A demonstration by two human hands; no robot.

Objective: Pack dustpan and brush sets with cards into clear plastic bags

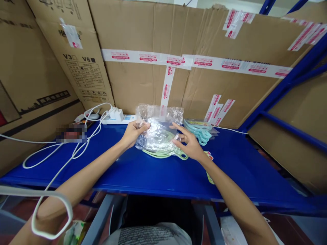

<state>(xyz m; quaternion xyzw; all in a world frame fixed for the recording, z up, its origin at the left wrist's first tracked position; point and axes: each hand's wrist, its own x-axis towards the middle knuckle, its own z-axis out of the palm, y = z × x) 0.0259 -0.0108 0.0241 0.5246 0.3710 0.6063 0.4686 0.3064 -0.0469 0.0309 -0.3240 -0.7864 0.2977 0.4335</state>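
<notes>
A clear plastic bag (pixel 158 131) is held up over the middle of the blue table. My left hand (pixel 135 133) pinches its left side between thumb and fingers. At the bag's right side is my right hand (pixel 187 141), thumb and fingers apart, the fingertips at the plastic. Light green, thin-rimmed round items (pixel 157 154) with a ring-shaped handle end lie stacked under the bag, partly seen through it; their exact kind is unclear. A colourful printed card (pixel 209 178) lies beneath my right forearm, partly hidden.
Light blue items in clear packaging (pixel 198 131) lie behind my right hand. A white power strip (pixel 125 119) sits at the back left, with loose white cables (pixel 76 149) nearby. Taped cardboard (pixel 138 81) walls the back; a blue metal frame (pixel 281 88) stands right.
</notes>
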